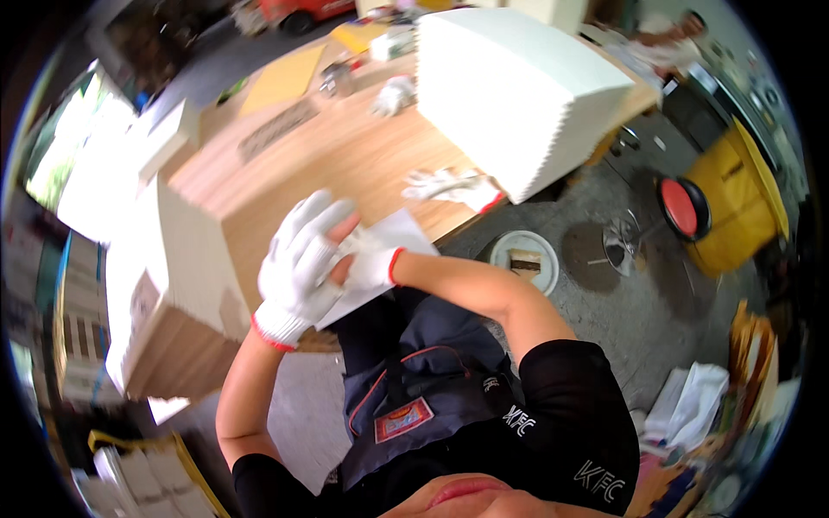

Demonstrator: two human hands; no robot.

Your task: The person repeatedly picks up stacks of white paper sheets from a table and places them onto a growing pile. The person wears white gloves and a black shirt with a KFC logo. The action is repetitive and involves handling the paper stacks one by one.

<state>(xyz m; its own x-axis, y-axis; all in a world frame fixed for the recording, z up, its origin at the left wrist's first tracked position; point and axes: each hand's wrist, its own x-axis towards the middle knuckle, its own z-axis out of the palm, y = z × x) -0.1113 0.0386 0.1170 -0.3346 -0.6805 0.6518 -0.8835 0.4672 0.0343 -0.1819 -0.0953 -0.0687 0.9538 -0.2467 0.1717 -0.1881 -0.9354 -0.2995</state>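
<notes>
My left hand (298, 259) is raised over the table's near edge in a white knitted glove with a red cuff. Its gloved fingers stretch upward, and bare skin shows at some fingertips between the hands. My right hand (371, 262), gloved the same way, meets it from the right; its fingers are mostly hidden behind the left. Whether it grips the left glove I cannot tell. Below both hands lies a white sheet (406, 226). A loose white work glove (449, 186) with a red cuff rests to the right, and another crumpled glove (394, 96) lies farther back.
A tall white paper stack (501, 95) occupies the table's right; another stack (194, 250) stands at left. Behind are a grey flat strip (276, 129), a yellow sheet (283, 78) and a metal jar (337, 80). A white bucket (548, 274) and red-topped stool (680, 207) stand on the floor.
</notes>
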